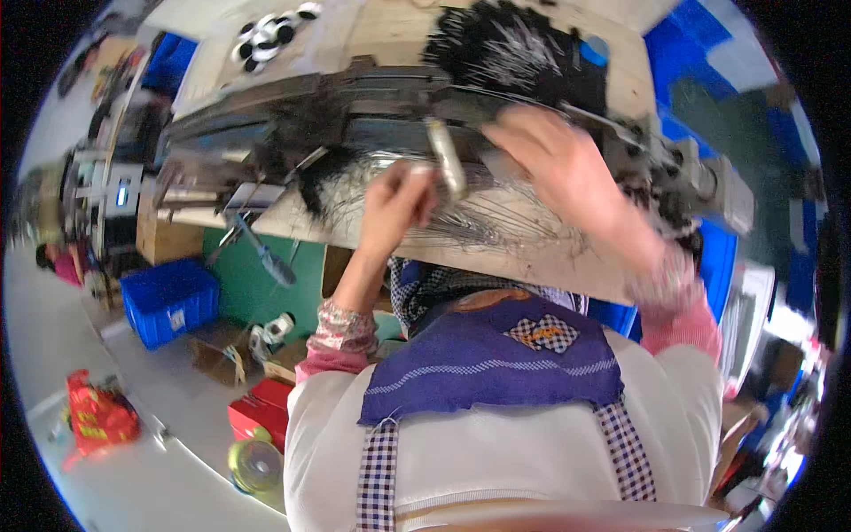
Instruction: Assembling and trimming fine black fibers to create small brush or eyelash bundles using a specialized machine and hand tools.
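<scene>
Across the counter lies a long dark metal frame. Behind it, a big heap of black pieces with pale stems is gathered; whether these are finished or waiting, I cannot tell. The right hand is by the frame, its fingers stretched and slightly apart. The left hand has curled fingers just beside a pale cylinder. Many thin wires lie loose at the near side, so I judge that work is left. Blur hides the fingertips; whether either grip has hold of a wire, I cannot tell.
</scene>
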`<state>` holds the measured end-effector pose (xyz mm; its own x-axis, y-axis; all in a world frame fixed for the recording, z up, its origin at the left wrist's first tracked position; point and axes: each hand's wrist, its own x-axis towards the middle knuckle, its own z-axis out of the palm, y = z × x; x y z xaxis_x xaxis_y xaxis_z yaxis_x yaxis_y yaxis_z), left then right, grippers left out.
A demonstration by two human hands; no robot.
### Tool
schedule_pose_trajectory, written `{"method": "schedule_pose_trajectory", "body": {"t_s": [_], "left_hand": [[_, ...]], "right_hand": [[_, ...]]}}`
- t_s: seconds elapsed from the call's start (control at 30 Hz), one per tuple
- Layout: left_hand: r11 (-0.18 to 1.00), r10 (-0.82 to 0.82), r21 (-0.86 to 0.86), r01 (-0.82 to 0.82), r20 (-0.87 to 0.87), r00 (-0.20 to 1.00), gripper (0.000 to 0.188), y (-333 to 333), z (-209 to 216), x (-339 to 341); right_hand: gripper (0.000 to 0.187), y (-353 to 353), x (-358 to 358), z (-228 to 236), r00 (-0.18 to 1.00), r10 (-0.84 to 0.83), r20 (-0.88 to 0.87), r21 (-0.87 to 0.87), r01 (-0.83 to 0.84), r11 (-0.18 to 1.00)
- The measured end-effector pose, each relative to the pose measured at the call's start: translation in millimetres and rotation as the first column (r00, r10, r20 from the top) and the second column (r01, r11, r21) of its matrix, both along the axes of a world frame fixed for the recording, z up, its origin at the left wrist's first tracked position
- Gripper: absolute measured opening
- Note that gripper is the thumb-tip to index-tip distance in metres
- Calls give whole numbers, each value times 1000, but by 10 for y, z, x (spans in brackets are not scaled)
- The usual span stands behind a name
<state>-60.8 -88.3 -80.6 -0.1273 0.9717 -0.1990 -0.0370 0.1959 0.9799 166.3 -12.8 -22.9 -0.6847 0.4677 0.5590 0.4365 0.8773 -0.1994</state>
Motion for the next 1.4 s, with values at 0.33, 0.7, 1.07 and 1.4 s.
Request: {"method": "schedule_pose_trajectory", "body": {"t_s": [0.33,0.7,1.07,1.4], "left_hand": [[871,491,-114,-479,247,835,34,4,-245,-1045],[908,65,361,-213,381,922,24,82,506,540],[986,-49,-105,132,571,820,23,736,255,1069],[994,91,15,-113,488,868,24,643,214,1165]], "right_hand": [[6,229,338,-678,733,-506,454,-89,602,793],[14,-418,455,-407,925,-291,246,-247,350,904],[14,-586,966,124,930,-15,368,-629,260,733],[22,816,129,141,985,-85,150,-255,121,959]]}}
